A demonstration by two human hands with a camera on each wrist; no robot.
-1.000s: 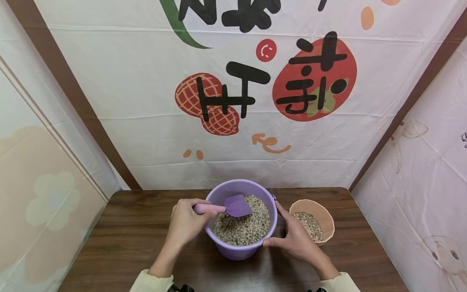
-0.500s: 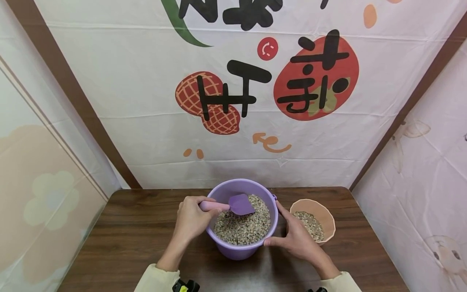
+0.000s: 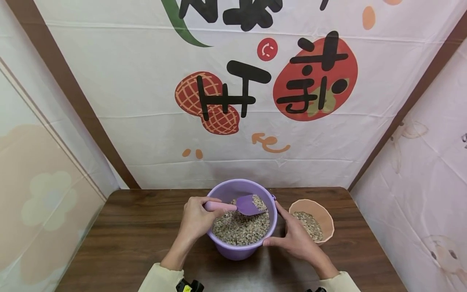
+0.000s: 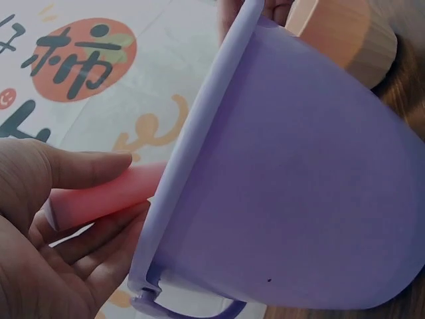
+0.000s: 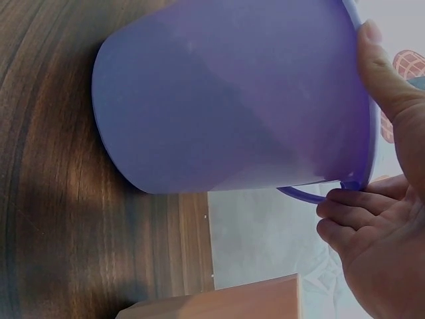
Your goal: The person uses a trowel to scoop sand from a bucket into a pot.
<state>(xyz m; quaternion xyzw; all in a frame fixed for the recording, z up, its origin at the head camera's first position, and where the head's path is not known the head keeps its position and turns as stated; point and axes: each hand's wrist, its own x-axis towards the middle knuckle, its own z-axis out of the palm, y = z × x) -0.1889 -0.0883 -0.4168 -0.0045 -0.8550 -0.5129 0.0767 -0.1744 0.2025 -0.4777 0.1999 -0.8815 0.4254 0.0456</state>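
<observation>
A lilac bucket [image 3: 237,253] stands on the table, holding grey-beige gravel-like grains [image 3: 238,235]. Gripped in my left hand [image 3: 197,217] is a small toy shovel, its pink handle [image 4: 109,194] between thumb and fingers. The shovel's purple blade [image 3: 248,205] is inside the bucket, low over the grains, with some grains showing at its right edge. My right hand [image 3: 297,239] holds the bucket's right side, thumb at the near rim and fingers [image 5: 352,209] by the handle lug. From both wrists the bucket wall hides the blade.
Just right of my right hand is a peach-coloured faceted bowl [image 3: 326,215], partly filled with similar grains. The brown wooden table [image 3: 127,235] ends at a printed white cloth backdrop [image 3: 153,142]. Cloth walls stand at both sides.
My left hand has moved right with the shovel, and the blade has gone from the bucket's middle toward its right side. The right hand, bucket and bowl look unchanged.
</observation>
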